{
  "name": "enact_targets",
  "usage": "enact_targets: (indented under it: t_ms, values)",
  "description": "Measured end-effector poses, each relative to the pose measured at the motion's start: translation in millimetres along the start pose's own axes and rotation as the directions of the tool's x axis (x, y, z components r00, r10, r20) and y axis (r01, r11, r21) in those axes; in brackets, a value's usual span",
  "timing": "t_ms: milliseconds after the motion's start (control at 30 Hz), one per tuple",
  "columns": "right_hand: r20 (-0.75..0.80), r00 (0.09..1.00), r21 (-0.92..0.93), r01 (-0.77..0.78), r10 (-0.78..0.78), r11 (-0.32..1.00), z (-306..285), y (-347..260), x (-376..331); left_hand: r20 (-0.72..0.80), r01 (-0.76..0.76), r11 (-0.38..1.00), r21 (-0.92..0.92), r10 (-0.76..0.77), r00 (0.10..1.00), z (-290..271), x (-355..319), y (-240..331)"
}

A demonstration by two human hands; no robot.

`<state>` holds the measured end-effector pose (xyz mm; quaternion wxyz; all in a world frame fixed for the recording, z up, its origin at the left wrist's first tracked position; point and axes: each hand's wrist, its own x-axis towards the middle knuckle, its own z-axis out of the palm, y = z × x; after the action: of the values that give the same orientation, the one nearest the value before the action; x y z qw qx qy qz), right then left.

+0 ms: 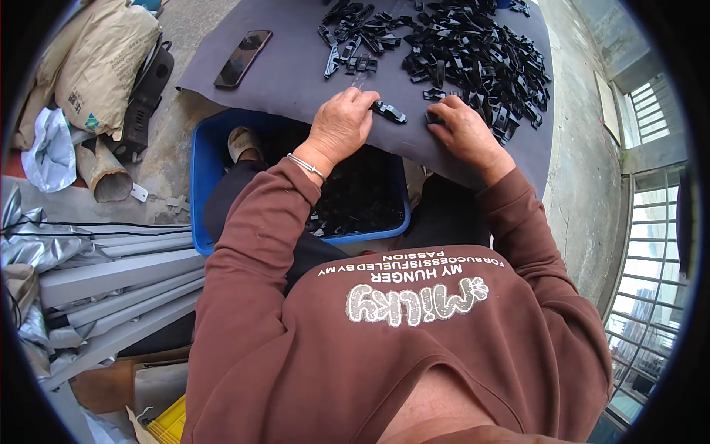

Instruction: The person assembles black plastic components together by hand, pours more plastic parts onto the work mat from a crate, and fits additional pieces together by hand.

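Note:
Over the near edge of a grey covered table (281,74), my left hand (342,120) is closed on one end of a small black plastic clip-like part (390,112). The rest of that part sticks out to the right of my fingertips. My right hand (466,132) is bent with thumb and fingers close together around a black piece (433,117), mostly hidden by the fingers. Just beyond the right hand spreads a big heap of similar black plastic parts (473,52). A smaller loose group of black parts (351,44) lies beyond my left hand.
A dark phone (243,58) lies at the table's left. Below the near edge, between my legs, a blue bin (296,242) holds many black parts. Paper sacks (107,66), a cardboard tube (103,172) and long grey-white bars (118,281) crowd the left. A barred window (643,288) is at right.

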<state>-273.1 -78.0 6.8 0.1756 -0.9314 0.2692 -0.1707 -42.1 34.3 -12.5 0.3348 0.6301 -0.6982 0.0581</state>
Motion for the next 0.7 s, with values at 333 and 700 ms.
enact_targets:
  t_ms: [333, 700]
  values:
    - [-0.058, 0.998, 0.096, -0.023, 0.029, 0.995, 5.3, -9.5, 3.8, 0.094, -0.027, 0.999, 0.034, 0.023, 0.995, 5.7, 8.5, 3.1]
    - [0.069, 0.962, 0.111, 0.256, -0.264, 0.960, 13.2, -10.6, 46.9, 0.151, 0.127, 0.953, -0.274, -0.087, 0.985, -1.4, 10.3, -16.8]
